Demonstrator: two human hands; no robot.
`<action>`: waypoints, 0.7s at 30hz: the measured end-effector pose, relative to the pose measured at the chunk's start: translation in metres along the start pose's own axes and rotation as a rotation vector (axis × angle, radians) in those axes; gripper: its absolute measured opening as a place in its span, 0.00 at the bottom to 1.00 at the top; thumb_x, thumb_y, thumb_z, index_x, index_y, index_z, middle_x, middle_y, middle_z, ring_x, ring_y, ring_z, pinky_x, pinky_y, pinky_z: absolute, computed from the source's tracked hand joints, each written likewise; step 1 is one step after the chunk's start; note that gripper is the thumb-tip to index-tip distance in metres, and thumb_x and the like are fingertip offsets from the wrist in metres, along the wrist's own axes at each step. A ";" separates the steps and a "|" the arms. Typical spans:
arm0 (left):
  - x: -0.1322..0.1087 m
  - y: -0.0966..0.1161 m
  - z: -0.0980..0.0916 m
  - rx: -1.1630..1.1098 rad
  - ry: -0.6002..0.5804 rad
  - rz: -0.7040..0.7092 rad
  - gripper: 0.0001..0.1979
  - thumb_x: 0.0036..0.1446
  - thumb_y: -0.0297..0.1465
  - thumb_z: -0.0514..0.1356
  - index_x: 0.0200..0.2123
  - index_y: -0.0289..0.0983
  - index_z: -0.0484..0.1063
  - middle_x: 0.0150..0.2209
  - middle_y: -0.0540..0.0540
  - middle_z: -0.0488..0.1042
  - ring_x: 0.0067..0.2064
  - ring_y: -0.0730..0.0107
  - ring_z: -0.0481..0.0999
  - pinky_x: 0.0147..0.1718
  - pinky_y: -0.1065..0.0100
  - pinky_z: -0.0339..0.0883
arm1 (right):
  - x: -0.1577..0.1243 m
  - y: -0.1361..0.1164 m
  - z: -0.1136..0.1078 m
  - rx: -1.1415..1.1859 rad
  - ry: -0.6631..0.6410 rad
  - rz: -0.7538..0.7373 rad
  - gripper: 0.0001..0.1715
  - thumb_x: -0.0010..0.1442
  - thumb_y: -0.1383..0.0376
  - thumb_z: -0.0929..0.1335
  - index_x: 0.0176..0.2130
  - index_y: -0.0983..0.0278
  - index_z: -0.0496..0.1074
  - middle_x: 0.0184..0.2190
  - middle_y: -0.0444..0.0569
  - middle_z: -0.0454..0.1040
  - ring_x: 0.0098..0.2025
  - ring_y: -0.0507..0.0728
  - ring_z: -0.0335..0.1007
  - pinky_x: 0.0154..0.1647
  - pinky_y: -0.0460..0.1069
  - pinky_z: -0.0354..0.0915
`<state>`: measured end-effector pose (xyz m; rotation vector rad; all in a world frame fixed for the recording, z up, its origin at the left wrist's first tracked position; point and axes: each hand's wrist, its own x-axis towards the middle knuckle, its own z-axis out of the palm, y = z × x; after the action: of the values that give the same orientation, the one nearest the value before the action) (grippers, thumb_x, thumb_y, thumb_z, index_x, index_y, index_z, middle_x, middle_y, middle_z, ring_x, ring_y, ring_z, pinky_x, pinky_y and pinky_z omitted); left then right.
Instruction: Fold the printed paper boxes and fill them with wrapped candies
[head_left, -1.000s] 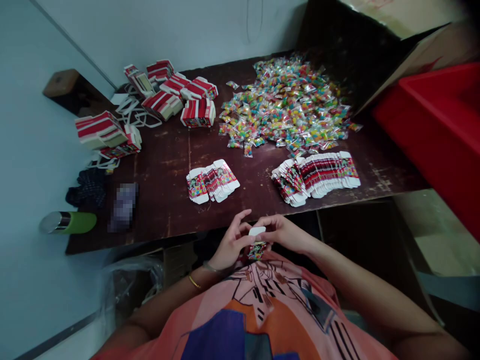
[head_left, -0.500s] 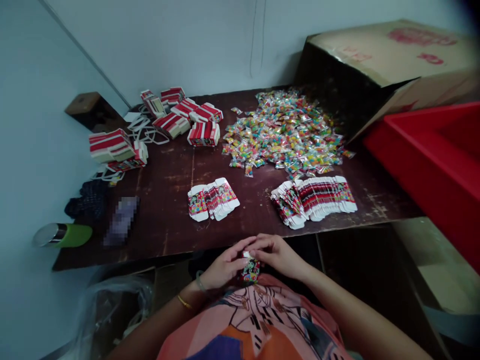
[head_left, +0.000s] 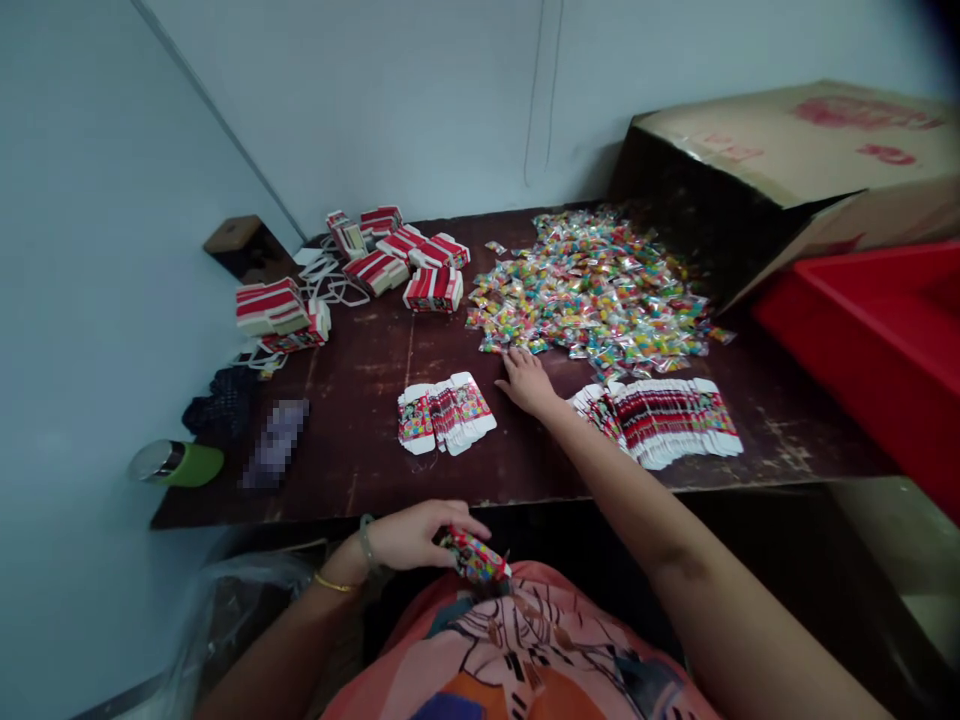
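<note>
My left hand [head_left: 424, 535] is closed around a small printed candy box [head_left: 476, 555], tilted in front of my shirt. Out over the table, my right hand [head_left: 529, 382] has its fingers stretched to the near edge of a pile of clear candy packets [head_left: 592, 290]. Its fingertips touch the packets there, and I see nothing held in it. On one side of that hand lies a small fanned stack of flat box blanks [head_left: 450, 412]. A longer fanned row of box blanks [head_left: 679, 418] is partly hidden behind my right forearm.
Bundled red-and-white box blanks [head_left: 433, 288] and white straps [head_left: 330, 280] lie at the back left. A green-and-silver cup [head_left: 180, 463] and dark cloth [head_left: 220, 402] sit at the left edge. A cardboard carton [head_left: 795, 140] and red bin [head_left: 847, 330] border the right.
My right hand has left the candy box and reached forward to the candy packets. My left hand has moved left, with the box now tilted in it. The view has shifted slightly.
</note>
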<state>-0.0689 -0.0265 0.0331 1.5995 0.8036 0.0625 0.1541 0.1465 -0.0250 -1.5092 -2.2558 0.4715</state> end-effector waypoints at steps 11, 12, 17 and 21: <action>0.036 -0.038 0.025 -0.816 0.346 -0.082 0.24 0.51 0.31 0.62 0.51 0.38 0.61 0.40 0.42 0.73 0.38 0.64 0.75 0.29 0.68 0.70 | -0.221 -0.015 0.044 0.078 0.040 -0.187 0.29 0.64 0.65 0.62 0.63 0.61 0.57 0.60 0.56 0.63 0.64 0.64 0.54 0.61 0.65 0.55; 0.046 -0.036 0.029 -0.840 0.355 -0.064 0.24 0.50 0.30 0.63 0.51 0.37 0.62 0.39 0.42 0.73 0.38 0.64 0.75 0.29 0.68 0.71 | -0.229 -0.014 0.040 0.159 0.049 -0.177 0.26 0.64 0.68 0.60 0.61 0.58 0.60 0.57 0.54 0.67 0.61 0.62 0.58 0.59 0.63 0.58; 0.082 -0.018 0.044 -0.836 0.357 -0.031 0.26 0.47 0.30 0.64 0.50 0.36 0.62 0.36 0.45 0.72 0.35 0.67 0.75 0.26 0.70 0.71 | -0.211 -0.023 -0.002 0.764 0.245 0.242 0.17 0.63 0.63 0.63 0.52 0.58 0.65 0.45 0.52 0.74 0.45 0.58 0.72 0.45 0.54 0.70; 0.089 -0.009 0.056 -0.765 0.349 -0.045 0.25 0.48 0.30 0.64 0.50 0.34 0.62 0.34 0.46 0.72 0.32 0.69 0.74 0.22 0.73 0.69 | -0.173 -0.033 -0.033 0.893 0.152 0.268 0.14 0.60 0.60 0.67 0.46 0.60 0.67 0.37 0.49 0.75 0.37 0.57 0.73 0.38 0.51 0.71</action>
<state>0.0208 -0.0277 -0.0226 0.8500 0.9340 0.5618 0.2039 -0.0247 -0.0031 -1.2723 -1.3912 1.1937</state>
